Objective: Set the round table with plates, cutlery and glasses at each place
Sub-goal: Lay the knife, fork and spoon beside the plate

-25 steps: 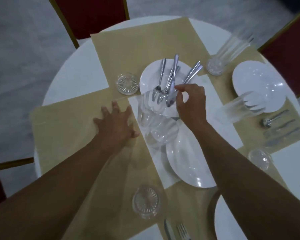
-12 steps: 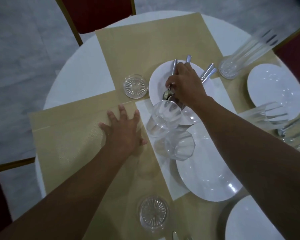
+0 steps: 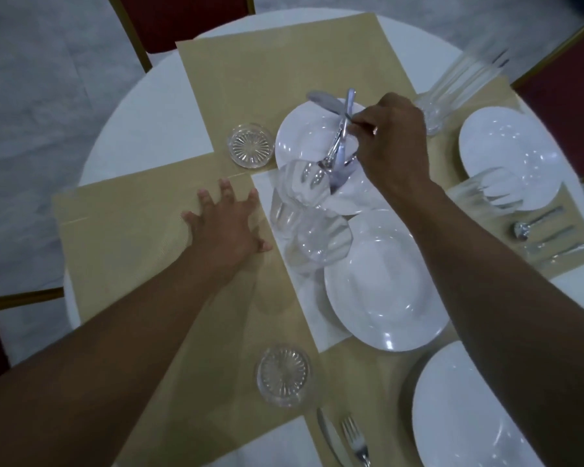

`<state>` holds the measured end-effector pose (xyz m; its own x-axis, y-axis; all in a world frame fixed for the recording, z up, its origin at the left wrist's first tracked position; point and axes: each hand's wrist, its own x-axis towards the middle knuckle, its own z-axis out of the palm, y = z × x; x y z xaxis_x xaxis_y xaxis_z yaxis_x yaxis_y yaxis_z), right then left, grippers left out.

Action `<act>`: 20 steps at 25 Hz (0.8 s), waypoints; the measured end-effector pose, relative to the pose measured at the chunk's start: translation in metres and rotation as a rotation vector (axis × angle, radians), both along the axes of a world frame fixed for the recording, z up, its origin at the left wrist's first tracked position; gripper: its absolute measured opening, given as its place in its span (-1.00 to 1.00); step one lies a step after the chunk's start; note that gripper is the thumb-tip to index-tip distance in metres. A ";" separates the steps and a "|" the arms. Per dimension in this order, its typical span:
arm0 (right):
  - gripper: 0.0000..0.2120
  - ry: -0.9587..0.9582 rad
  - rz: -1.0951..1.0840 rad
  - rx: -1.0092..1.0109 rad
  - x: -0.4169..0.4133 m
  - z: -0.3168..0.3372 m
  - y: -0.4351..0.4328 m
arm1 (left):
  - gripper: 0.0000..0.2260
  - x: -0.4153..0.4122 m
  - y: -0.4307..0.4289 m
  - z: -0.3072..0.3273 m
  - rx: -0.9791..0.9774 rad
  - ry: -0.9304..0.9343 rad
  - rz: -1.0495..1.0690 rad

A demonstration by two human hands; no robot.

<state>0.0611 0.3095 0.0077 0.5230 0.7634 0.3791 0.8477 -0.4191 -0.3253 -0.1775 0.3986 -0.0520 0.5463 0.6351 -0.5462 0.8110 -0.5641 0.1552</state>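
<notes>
cutlery (image 3: 339,143) bundle is over the small centre plate (image 3: 297,143), pinched by the right hand (image 3: 393,143). the left hand (image 3: 228,227) lies flat on the near-left placemat (image 3: 125,230), fingers spread, gripping nothing. risk: several pieces share one loose pinch and the knife (image 3: 324,101) already fans out, so one could slip, clatter onto the plate or knock the glasses (image 3: 304,203) just beside. through the clear glass it's hard to tell if the tips touch them. versus half a second ago, the right hand has moved off the plate to the right and the bundle splays wider. the left hand is unchanged.
</notes>
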 end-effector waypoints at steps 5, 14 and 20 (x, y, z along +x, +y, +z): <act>-0.91 0.161 -0.252 0.204 -0.071 0.034 -0.127 | -0.37 -0.014 -0.030 0.015 0.107 -0.096 0.081; -0.91 0.672 -0.256 -0.175 -0.183 0.009 -0.339 | -0.80 -0.096 -0.251 0.062 0.292 -0.621 0.198; -0.88 0.689 -0.167 -0.380 -0.217 -0.011 -0.390 | -0.60 -0.165 -0.377 0.012 0.033 -0.471 0.125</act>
<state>-0.1556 -0.0803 -0.0036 0.6637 0.6663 -0.3400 0.4246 -0.7098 -0.5621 -0.3421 0.0217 -0.0396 0.6475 0.7244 -0.2364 0.7188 -0.4777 0.5051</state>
